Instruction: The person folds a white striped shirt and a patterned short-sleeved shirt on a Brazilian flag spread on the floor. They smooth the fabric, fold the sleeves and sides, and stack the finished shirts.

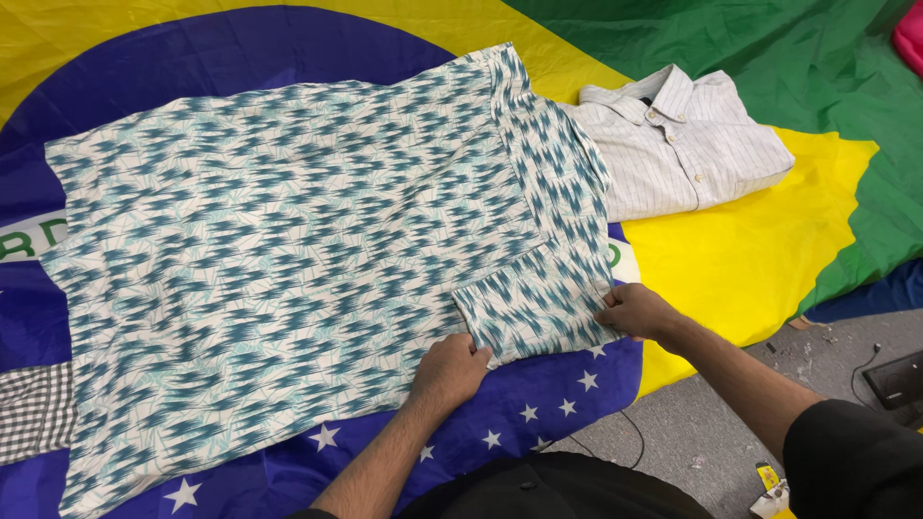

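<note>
Hands work the near edge of a white short-sleeved shirt with a teal zigzag print (288, 221), spread flat on a big blue, yellow and green flag cloth (750, 259), long axis left to right, collar rightward. Left hand (450, 370) pinches the folded sleeve's corner; right hand (639, 310) grips its other end. A folded white striped shirt (683, 144) lies just beyond.

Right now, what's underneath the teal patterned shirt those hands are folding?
The patterned shirt lies on a large flag cloth of blue, yellow and green, with white stars near both hands. A checked fabric peeks out at its left edge. Anything else beneath is covered.
</note>
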